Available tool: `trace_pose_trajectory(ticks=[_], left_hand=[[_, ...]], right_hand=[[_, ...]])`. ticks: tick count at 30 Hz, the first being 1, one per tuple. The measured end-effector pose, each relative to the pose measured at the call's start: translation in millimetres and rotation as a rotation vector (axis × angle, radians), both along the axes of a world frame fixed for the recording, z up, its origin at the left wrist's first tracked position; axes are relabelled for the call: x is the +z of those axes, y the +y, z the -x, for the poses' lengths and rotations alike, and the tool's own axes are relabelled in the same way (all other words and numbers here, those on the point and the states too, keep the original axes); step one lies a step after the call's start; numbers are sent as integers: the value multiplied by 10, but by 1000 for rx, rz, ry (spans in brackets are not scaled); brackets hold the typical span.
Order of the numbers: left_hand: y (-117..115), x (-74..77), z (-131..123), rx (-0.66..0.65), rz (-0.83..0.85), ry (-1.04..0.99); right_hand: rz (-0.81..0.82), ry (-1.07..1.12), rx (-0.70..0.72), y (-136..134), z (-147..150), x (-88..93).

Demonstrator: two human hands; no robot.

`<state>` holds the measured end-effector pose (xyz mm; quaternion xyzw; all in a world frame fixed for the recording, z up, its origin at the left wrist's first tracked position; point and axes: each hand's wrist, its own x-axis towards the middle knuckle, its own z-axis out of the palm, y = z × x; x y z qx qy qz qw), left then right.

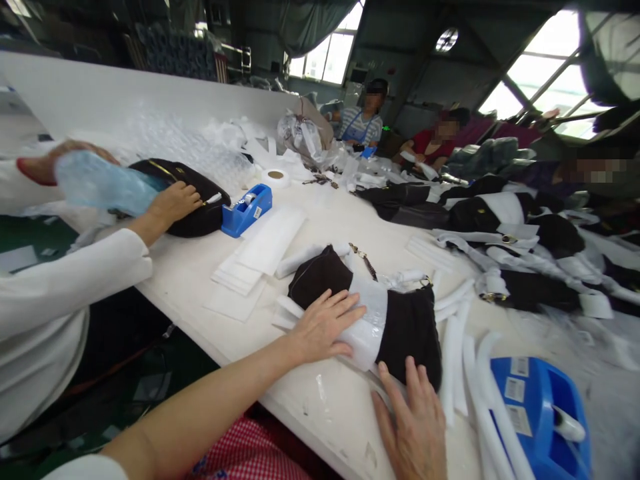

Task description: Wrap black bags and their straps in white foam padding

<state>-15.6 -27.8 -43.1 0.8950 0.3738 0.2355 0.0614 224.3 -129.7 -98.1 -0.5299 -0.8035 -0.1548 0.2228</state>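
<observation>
A dark brown handbag (411,333) lies on the white table in front of me, with a band of white foam sheet (373,313) wrapped around its middle. My left hand (325,327) rests flat on the foam band, fingers spread. At the bag's lower right edge is my right hand (413,420), its fingers apart and touching the dark fabric. A short chain with metal clasps (364,260) sticks out behind the bag. White foam tubes (455,353) lie just right of it.
A blue tape dispenser (537,413) stands at the near right, another blue dispenser (247,210) at the left. Foam sheets (265,250) are stacked between. A co-worker's hand (175,203) touches a black bag (193,223). Several partly wrapped bags (465,213) pile up at the right.
</observation>
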Motion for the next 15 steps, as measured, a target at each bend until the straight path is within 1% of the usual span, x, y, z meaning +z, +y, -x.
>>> trace_pose_trajectory(ticks=[3,9,12,15], left_hand=[[-44,-17,-35,34,-5,-4],[-291,-38,-61,180,-43,91],[-347,-67,-37,168,-40,97],[-332,-72,-24,164,-44,88]], right_hand=[[-11,-24,-13,5,13,4],[-61,-68,-13,8,21,-28],[-52,-83,-8,-1,4,-45],[-32,-106,31,5,-39,-36]])
